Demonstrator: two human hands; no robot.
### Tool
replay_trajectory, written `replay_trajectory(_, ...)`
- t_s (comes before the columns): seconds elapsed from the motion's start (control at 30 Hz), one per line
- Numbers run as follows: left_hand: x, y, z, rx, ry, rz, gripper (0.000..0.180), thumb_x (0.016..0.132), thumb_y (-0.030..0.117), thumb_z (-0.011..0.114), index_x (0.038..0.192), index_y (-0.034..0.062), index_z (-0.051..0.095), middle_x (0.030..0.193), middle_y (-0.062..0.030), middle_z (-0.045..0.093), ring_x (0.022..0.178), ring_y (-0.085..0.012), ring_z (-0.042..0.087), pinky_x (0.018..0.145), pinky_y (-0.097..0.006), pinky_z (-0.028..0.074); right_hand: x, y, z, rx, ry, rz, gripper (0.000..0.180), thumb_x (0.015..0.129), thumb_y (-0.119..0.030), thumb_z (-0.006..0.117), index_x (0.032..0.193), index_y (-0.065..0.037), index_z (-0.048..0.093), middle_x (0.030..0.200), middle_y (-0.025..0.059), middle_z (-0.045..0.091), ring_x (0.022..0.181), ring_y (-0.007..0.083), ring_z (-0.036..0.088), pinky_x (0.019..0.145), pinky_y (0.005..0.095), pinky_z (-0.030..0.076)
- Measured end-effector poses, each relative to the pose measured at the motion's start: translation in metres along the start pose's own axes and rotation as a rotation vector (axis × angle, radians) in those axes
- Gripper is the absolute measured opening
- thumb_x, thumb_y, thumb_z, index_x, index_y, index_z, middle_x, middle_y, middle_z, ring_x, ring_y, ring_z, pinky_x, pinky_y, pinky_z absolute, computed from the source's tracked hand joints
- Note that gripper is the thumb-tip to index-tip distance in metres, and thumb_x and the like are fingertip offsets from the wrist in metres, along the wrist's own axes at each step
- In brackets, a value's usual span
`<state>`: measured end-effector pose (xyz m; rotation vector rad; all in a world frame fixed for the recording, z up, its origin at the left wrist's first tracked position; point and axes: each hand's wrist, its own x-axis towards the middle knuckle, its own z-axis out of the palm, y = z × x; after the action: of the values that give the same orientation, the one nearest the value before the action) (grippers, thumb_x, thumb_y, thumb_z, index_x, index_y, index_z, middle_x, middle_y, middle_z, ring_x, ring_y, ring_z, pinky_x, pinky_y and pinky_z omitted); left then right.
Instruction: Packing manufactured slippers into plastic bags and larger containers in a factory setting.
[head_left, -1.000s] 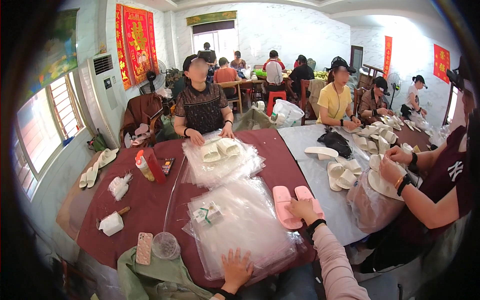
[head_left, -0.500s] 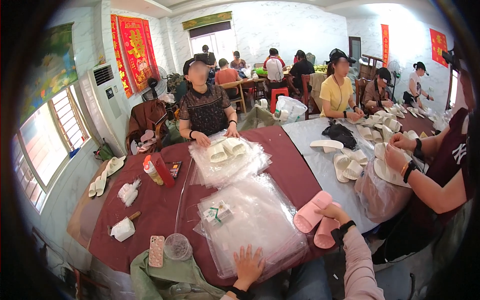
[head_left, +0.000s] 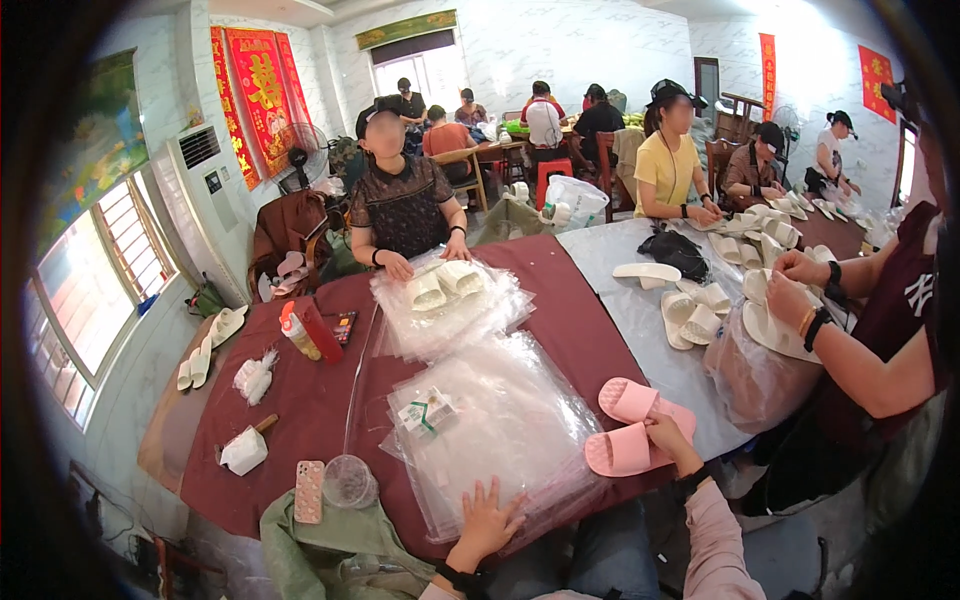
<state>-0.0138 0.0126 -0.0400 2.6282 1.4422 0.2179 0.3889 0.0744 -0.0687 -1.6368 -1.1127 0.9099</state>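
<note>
Left hand (head_left: 487,510): flat on the stack of clear bags (head_left: 500,430), fingers spread wide, holding nothing.
Right hand (head_left: 668,436): closed on the 2 pink slippers (head_left: 630,430), at 3 o'clock from the bags.
Table (head_left: 320,400): dark red cloth.
Do it well: I think, press the stack still, peel 1 bag only, keep both slippers together.

Single head view, worn on my head, looking down and forward across maroon table (head_left: 330,400); near; fisheye bends edges; room beyond.
</note>
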Motion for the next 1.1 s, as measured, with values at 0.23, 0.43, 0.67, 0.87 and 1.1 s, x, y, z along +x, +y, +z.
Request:
replay_trajectory(0.23, -0.007, -0.009, 0.011, 0.001, 0.039, 0.026, 0.06, 0.086, 0.046, 0.051, 0.14, 0.0253, 0.034, 0.145, -0.0217, 0.022, 0.129, -0.0501, 0.023, 0.1, -0.065, 0.02, -0.002, -0.01, 0.007, -0.486, 0.16, -0.17, 0.023, 0.071, -0.023, 0.068, 0.089, -0.009, 0.07, 0.082, 0.0167, 0.059, 0.078, 0.0329, 0.059, 0.069, 0.0385, 0.048)
replay_trajectory(0.43, -0.009, -0.005, 0.012, 0.003, 0.083, -0.001, 0.063, 0.086, 0.044, 0.052, 0.138, 0.013, 0.035, 0.144, -0.0195, 0.027, 0.127, -0.049, 0.028, 0.098, -0.065, 0.023, 0.002, 0.002, 0.013, -0.548, 0.15, -0.22, 0.022, 0.068, -0.027, 0.069, 0.079, -0.008, 0.07, 0.085, 0.0148, 0.058, 0.08, 0.0342, 0.058, 0.07, 0.0412, 0.046)
replay_trajectory(0.67, -0.003, -0.012, -0.005, -0.045, 0.141, 0.049, 0.062, 0.076, 0.026, 0.063, 0.132, 0.0087, 0.042, 0.131, -0.0153, 0.047, 0.119, -0.0365, 0.043, 0.094, -0.052, 0.036, -0.011, 0.009, -0.007, -0.419, 0.283, -0.342, 0.016, 0.07, -0.021, 0.064, 0.072, -0.005, 0.065, 0.075, 0.0111, 0.06, 0.07, 0.0318, 0.055, 0.066, 0.0382, 0.043)
replay_trajectory(0.87, 0.002, -0.027, -0.021, -0.178, 0.22, 0.1, 0.063, 0.07, 0.006, 0.057, 0.132, 0.009, 0.044, 0.124, -0.0164, 0.052, 0.113, -0.0381, 0.047, 0.092, -0.042, 0.04, -0.084, -0.086, -0.007, 0.238, 0.117, -0.18, 0.014, 0.079, -0.004, 0.059, 0.092, -0.001, 0.066, 0.085, 0.0056, 0.064, 0.076, 0.0155, 0.059, 0.068, 0.0305, 0.048)
replay_trajectory(1.1, 0.009, -0.021, -0.039, -0.203, 0.31, 0.067, 0.054, 0.071, 0.004, 0.058, 0.124, 0.0098, 0.052, 0.122, -0.0171, 0.053, 0.105, -0.0346, 0.053, 0.088, -0.041, 0.042, -0.169, -0.118, 0.018, 0.538, -0.412, 0.076, 0.023, 0.083, -0.005, 0.062, 0.105, 0.0, 0.063, 0.097, 0.0048, 0.066, 0.085, 0.0107, 0.061, 0.074, 0.026, 0.05)
